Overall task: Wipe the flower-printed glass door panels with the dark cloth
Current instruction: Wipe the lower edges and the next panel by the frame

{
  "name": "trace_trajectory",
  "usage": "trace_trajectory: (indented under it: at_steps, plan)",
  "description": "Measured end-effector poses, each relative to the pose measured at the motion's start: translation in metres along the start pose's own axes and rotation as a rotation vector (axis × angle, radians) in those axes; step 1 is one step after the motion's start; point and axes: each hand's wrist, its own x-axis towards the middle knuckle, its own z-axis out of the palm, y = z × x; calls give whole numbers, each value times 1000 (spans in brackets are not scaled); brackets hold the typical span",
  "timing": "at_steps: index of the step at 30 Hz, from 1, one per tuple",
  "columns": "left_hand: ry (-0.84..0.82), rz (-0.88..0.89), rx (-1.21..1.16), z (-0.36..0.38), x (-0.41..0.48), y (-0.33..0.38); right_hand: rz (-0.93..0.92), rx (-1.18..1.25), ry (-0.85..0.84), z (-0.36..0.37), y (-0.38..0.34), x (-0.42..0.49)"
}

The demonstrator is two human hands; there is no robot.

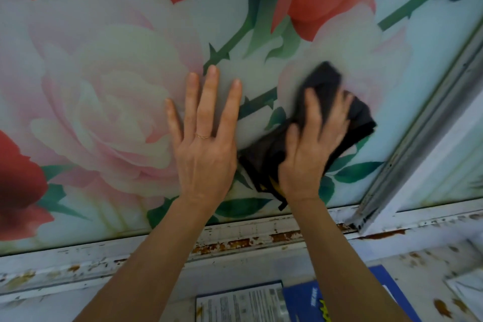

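My left hand (206, 144) lies flat on the glass panel (104, 81). My right hand (309, 149), fingers spread, presses the dark cloth (362, 119).

The right hand (311, 144) presses the cloth (326, 102) against the glass panel (104, 86). Just left of this grip, the left hand (203, 144) lies flat on the same panel. The upright frame (418, 138) runs to the right of the grip. The bottom rail (235, 240) lies below it, and two printed sheets (243, 303) lie lower still.

Dark cloth (321, 123), pink-and-red rose-printed glass door panel (104, 86)
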Motion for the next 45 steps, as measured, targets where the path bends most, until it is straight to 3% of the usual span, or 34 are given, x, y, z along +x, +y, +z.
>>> trace_trajectory:
  at_steps: [3, 6, 9, 14, 19, 23, 27, 33, 39, 42, 45]
  plan:
    - [-1, 13, 5, 1, 0, 0, 198, 42, 142, 3, 0, 8]
    - [-30, 97, -45, 5, 1, 12, 271, 52, 167, 12, -20, 5]
    - [-42, 83, -65, 12, 3, 28, 231, 75, 55, 12, -30, -9]
    - [-102, 107, -107, 18, 1, 45, -12, 35, -111, -11, 9, -5]
    - [-67, 131, -93, 26, 1, 53, -127, -116, -75, -27, 32, 18]
    - [-63, 132, -75, 29, 0, 53, -41, -233, -1, -22, 23, 15]
    - [-61, 109, -57, 32, 1, 58, 81, -141, -5, -11, 7, 2]
    - [-41, 112, -54, 34, -1, 60, 27, -21, -96, -24, 40, -3]
    - [-59, 210, -62, 39, 2, 64, 372, 57, 119, -30, 68, 24]
    - [-63, 208, -96, 42, 2, 75, 345, 9, 121, -17, 51, 8]
    - [-53, 177, -87, 44, 3, 78, 253, 9, -15, -8, 35, -29]
